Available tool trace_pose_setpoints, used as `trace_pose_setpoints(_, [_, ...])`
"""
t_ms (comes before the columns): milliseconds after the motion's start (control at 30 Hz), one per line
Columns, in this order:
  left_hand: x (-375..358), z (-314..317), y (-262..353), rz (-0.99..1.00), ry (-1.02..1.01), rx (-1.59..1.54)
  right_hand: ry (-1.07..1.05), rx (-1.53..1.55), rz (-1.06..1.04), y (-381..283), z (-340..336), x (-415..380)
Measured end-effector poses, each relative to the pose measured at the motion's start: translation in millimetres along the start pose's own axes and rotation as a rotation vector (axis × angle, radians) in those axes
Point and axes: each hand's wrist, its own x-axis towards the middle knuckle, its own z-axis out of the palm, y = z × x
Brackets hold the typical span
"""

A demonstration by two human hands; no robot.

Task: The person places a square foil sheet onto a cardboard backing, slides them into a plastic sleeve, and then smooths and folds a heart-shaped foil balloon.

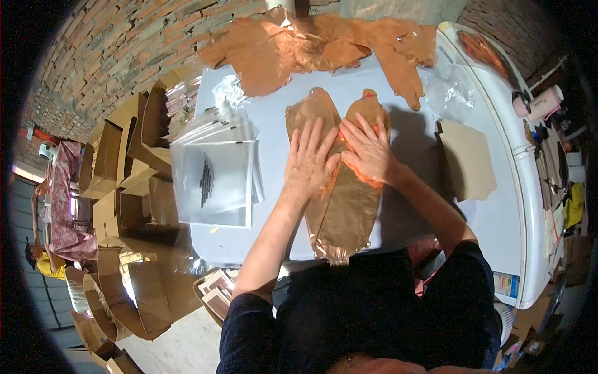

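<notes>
A shiny brown foil piece [346, 215] lies flat on the table near its front edge, with two lobes pointing away from me. My left hand [307, 156] rests flat on its left lobe, fingers spread. On the right lobe lies my right hand [367, 149], its fingers stretched out, with bright orange showing beside and under it. More crumpled brown foil pieces [324, 47] are heaped along the far edge. Clear plastic bags [215, 181] are stacked to the left, and a beige card sheet [467, 161] lies to the right.
Open cardboard boxes [149, 274] crowd the left side of the table [405, 218]. A white appliance [526, 218] borders its right side, with a pink cup [545, 103] beyond. Clear plastic [451, 96] lies at the back right. Another person's yellow sleeve [51, 267] shows far left.
</notes>
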Motion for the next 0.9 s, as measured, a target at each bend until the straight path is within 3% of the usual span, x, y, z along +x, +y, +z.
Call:
trace_pose_setpoints(467, [0.5,3.1,-1.5,-0.005,-0.011,-0.019,0.008,0.089,-0.127,16.6,-2.2,15.9])
trace_pose_setpoints(733, [1.9,1.8,-0.9,-0.016,-0.051,0.01,0.091,-0.073,-0.175,39.1,17.6,67.4])
trace_pose_setpoints(900, [2.3,2.7,-1.5,-0.019,-0.064,0.014,0.142,-0.19,-0.082,42.1,23.3,104.4])
